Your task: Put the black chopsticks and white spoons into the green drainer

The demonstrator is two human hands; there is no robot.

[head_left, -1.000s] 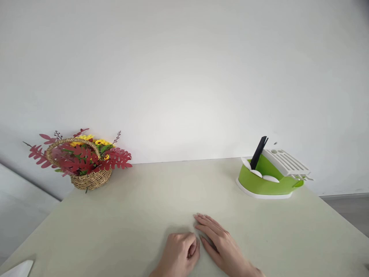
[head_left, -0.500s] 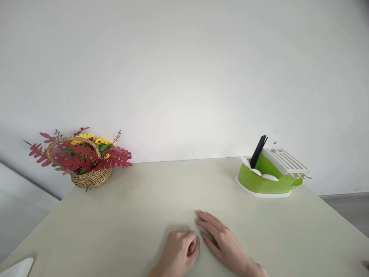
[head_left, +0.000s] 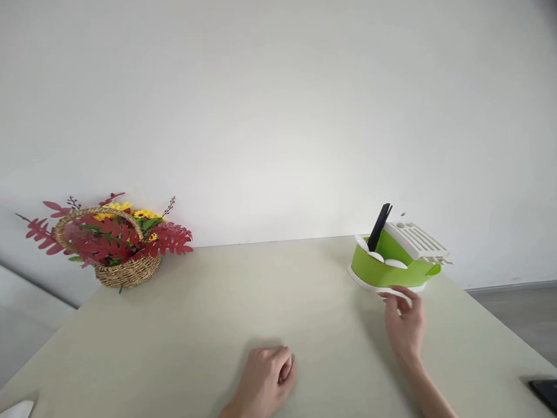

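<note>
Head view: the green caddy (head_left: 383, 277) is seen on the far right part of the table (head_left: 243, 302), near the wall (head_left: 278, 145). The right hand (head_left: 404, 322) is held just in front of it, fingers loosely bent and parted; no object is seen in its grasp, and contact with the caddy cannot be told. The left hand (head_left: 266, 377) is curled into a loose fist and rested on the table near the front; nothing is seen gripped. In the caddy, black utensils (head_left: 378, 229) are leaned beside white rounded pieces (head_left: 395, 263); its right part is topped by a white slotted rack (head_left: 418, 241). A wicker basket (head_left: 130, 273) of red leaves and yellow flowers is placed far left.
</note>
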